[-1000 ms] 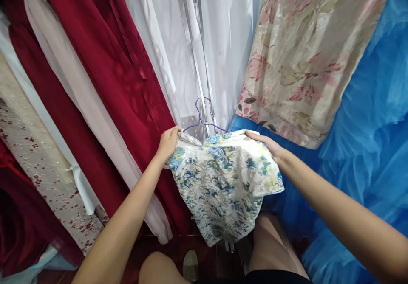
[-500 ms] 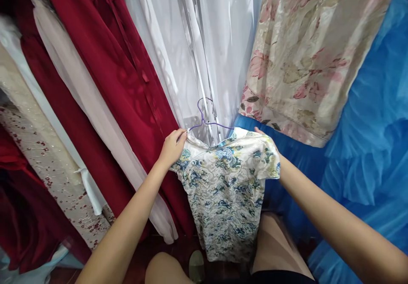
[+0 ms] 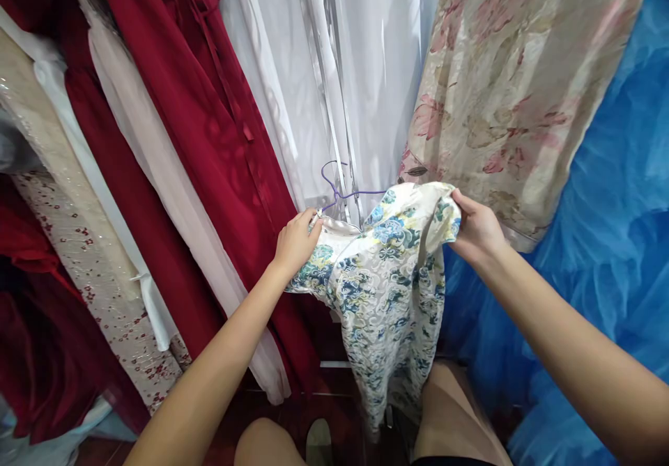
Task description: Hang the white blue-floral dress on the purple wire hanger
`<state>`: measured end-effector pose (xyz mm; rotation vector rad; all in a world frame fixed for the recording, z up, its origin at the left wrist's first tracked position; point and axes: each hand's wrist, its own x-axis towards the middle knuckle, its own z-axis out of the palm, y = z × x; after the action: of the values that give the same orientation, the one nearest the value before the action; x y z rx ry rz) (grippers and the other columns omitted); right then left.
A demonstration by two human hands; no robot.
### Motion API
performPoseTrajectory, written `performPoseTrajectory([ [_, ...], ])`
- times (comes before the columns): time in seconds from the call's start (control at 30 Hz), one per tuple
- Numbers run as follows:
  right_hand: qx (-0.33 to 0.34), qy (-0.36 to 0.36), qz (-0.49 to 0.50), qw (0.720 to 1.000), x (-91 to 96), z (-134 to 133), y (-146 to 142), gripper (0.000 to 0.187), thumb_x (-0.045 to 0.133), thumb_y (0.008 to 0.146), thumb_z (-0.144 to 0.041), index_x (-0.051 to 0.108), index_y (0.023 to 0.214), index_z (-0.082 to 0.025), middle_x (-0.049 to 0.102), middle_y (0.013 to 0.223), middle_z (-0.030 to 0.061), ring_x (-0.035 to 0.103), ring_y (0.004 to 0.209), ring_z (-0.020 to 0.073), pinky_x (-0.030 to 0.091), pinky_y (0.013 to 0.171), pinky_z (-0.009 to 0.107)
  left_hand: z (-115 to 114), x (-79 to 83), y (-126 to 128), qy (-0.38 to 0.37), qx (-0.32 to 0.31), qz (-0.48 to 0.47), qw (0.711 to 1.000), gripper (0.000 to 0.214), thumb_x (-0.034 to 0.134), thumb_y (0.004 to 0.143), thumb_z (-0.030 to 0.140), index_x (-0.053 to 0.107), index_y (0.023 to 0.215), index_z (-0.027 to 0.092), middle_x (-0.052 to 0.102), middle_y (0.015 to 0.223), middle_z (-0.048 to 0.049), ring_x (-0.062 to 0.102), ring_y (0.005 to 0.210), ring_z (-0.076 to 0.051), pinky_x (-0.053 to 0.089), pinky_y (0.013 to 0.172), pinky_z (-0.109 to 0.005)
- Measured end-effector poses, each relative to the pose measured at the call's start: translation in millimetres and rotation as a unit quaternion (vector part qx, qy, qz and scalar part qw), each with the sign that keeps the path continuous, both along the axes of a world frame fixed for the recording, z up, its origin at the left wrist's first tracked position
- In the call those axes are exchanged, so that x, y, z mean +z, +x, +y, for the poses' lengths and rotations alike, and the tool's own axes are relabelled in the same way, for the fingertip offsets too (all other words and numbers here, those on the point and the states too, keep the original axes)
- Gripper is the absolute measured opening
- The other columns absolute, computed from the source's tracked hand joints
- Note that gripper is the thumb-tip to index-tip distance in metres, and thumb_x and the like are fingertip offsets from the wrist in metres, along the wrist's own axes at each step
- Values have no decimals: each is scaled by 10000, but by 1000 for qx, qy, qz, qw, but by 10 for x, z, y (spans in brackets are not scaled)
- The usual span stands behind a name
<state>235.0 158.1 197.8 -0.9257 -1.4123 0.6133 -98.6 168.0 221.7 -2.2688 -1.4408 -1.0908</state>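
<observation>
Farthest to the left of the left grip [image 3: 297, 244] hangs a dark burgundy garment [image 3: 49, 365], low down, and beside it a beige dress [image 3: 112, 306] with small red flowers. Nearer to that grip come a narrow white garment [image 3: 155, 313], a dark red gown [image 3: 139, 215] and a pale pink sheer panel [image 3: 170, 205]. A crimson gown [image 3: 201, 166] with a tie hangs just behind the left grip, reaching above and below it.

The left grip itself is closed on one shoulder of a short-sleeved floral dress [image 3: 389, 306], white with blue, green and yellow. Below the left grip and a little to its right, a shoe [image 3: 318, 441] rests on the dark red floor [image 3: 334, 407].

The dress hangs between the two grips, its body falling below them, partly over a bare leg [image 3: 449, 410]. A purple hanger [image 3: 360, 193] sits at its neckline, hook uppermost, in front of long white fabric [image 3: 373, 83] above and between the grips.

The right grip [image 3: 478, 230] pinches the other sleeve, thumb on the near side. Above it hangs a cream dress [image 3: 496, 111] with pink flowers; to its right, blue tulle [image 3: 601, 243] spreads downward.
</observation>
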Motion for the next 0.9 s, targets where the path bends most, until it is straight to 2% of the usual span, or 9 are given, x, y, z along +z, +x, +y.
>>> performPoseTrajectory([
  [0.1, 48, -28, 47, 997, 166, -221, -236, 749, 216, 978, -657, 583, 1398, -158, 762, 985, 149, 719, 955, 345, 561, 846, 498, 95, -12, -76, -7, 4, -30, 1000, 201, 507, 931, 294, 630, 1084, 248, 685, 891, -59, 631, 802, -262, 366, 652, -297],
  [0.23, 203, -59, -34, 977, 235, -795, -468, 655, 397, 958, -662, 651, 1355, -207, 770, 1004, 117, 716, 1015, 335, 568, 885, 482, 262, -221, -302, -10, -28, -212, 977, 55, 534, 770, 198, 586, 760, 211, 571, 676, 12, 536, 670, -169, 379, 640, -259],
  [0.3, 334, -64, -168, 926, 259, -1098, -481, 533, 625, 886, -590, 701, 1303, -268, 776, 1044, 71, 710, 1065, 321, 573, 923, 445, 258, -396, -372, -15, -33, -308, 951, 79, 495, 718, 191, 498, 641, 208, 492, 598, 24, 489, 602, -145, 372, 589, -249],
  [0.37, 412, -61, -292, 861, 269, -1303, -463, 464, 750, 832, -455, 725, 1272, -309, 772, 1112, 42, 713, 1082, 303, 580, 935, 398, 164, -570, -345, -22, -29, -358, 933, 100, 426, 715, 196, 436, 619, 220, 436, 548, 30, 464, 530, -138, 357, 528, -249],
  [0.43, 392, -47, -359, 846, 228, -1345, -466, 466, 752, 846, -382, 702, 1305, -323, 741, 1224, 42, 705, 1115, 294, 570, 969, 383, 1, -683, -204, -39, -43, -411, 910, 109, 390, 724, 199, 408, 621, 230, 396, 512, 37, 428, 465, -134, 327, 482, -249],
  [0.5, 312, -14, -386, 868, 105, -1231, -514, 573, 737, 858, -376, 604, 1414, -324, 657, 1375, 60, 644, 1226, 300, 522, 1054, 417, -196, -694, 25, -76, -110, -475, 870, 115, 425, 704, 196, 407, 593, 224, 389, 503, 34, 399, 453, -124, 310, 479, -248],
  [0.63, 177, 104, -400, 893, -347, -866, -716, 1122, 850, 704, -487, 238, 1614, -255, 388, 1586, 175, 383, 1451, 385, 359, 1174, 565, -605, -481, 503, -200, -348, -530, 747, 184, 534, 616, 170, 383, 515, 197, 403, 520, 13, 421, 537, -124, 362, 570, -268],
  [0.7, 137, 161, -398, 893, -587, -782, -822, 1268, 879, 636, -534, 148, 1623, -218, 337, 1584, 224, 329, 1458, 431, 325, 1168, 617, -800, -370, 648, -249, -424, -524, 695, 232, 577, 615, 163, 372, 511, 190, 410, 537, 3, 435, 571, -133, 391, 618, -289],
  [0.9, 62, 201, -385, 899, -985, -822, -858, 971, 773, 754, -390, 228, 1551, -287, 568, 1265, 149, 612, 1098, 351, 541, 902, 507, -1172, -267, 701, -282, -461, -525, 658, 236, 606, 665, 100, 406, 573, 185, 439, 626, -9, 445, 629, -136, 421, 672, -297],
])
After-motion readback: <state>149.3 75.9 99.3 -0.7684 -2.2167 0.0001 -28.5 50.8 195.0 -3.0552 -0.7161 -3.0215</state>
